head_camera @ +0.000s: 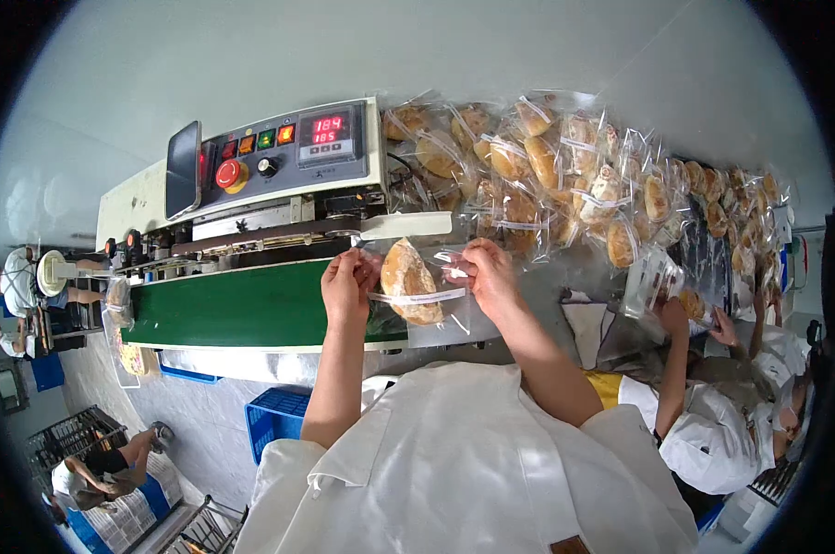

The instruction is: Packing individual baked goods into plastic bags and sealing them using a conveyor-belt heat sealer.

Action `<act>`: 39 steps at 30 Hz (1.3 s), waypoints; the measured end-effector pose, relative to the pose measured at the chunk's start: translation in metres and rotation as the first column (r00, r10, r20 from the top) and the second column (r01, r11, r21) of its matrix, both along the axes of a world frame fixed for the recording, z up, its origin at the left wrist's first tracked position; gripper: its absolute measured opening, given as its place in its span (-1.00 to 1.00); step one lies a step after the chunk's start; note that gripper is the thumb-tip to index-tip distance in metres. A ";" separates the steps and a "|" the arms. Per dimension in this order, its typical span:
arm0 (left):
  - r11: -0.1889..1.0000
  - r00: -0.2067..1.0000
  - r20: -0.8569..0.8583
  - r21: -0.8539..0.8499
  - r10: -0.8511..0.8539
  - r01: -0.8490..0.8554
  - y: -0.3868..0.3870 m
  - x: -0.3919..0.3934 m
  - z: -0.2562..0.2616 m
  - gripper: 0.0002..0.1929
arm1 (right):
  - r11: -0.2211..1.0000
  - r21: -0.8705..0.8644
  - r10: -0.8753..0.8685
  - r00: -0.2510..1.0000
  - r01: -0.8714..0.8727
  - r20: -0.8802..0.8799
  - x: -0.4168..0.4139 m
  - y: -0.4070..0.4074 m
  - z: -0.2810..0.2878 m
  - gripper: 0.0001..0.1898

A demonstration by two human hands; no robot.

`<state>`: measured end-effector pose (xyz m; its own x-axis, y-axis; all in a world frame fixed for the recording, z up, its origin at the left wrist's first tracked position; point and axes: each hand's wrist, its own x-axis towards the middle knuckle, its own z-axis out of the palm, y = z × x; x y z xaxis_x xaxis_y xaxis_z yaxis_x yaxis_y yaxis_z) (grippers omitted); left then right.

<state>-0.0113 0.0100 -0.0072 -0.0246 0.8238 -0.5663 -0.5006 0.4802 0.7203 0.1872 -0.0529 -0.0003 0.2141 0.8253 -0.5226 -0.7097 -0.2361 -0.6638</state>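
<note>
Between my hands hangs a clear plastic bag (437, 331) with a white printed strip and a flour-dusted bread roll (407, 273) inside. My left hand (347, 282) pinches one upper corner of it, and my right hand (488, 275) pinches the other. The bag's top edge is at the right end of a band sealing machine (251, 156), near its pale guide plate (410, 225). Under and left of the bag runs the machine's green conveyor belt (237, 301). Lit buttons, a red emergency stop knob (230, 174) and a red digital display (328, 130) are on its panel.
Many bagged breads (521, 173) are heaped right of the machine. Another bag (118, 298) is at the belt's left end, above a plastic tub (128, 356). A blue crate (277, 415) stands below left. Co-workers handle bread at right, one hand (674, 315) close to the heap.
</note>
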 end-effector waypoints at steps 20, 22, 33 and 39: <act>0.795 0.785 -0.370 0.556 0.496 -0.241 -0.026 -0.079 0.060 -0.87 | 0.999 0.019 -0.016 -0.090 0.039 0.996 0.115 0.013 -0.061 -0.85; 0.805 0.845 -0.334 0.567 0.417 -0.173 -0.031 -0.066 0.062 -0.86 | 0.984 0.167 -0.167 -0.010 0.062 0.986 0.114 0.003 -0.055 -0.85; 0.688 0.775 -0.376 0.364 -0.508 0.627 -0.068 0.032 0.054 -0.70 | 0.907 0.376 -0.354 0.143 -0.189 0.924 0.012 -0.086 0.072 -0.80; 0.688 0.713 -0.412 0.239 -0.567 0.685 -0.067 0.034 0.023 -0.81 | 0.905 0.282 -0.071 0.541 -0.319 0.838 0.008 -0.075 0.027 -0.67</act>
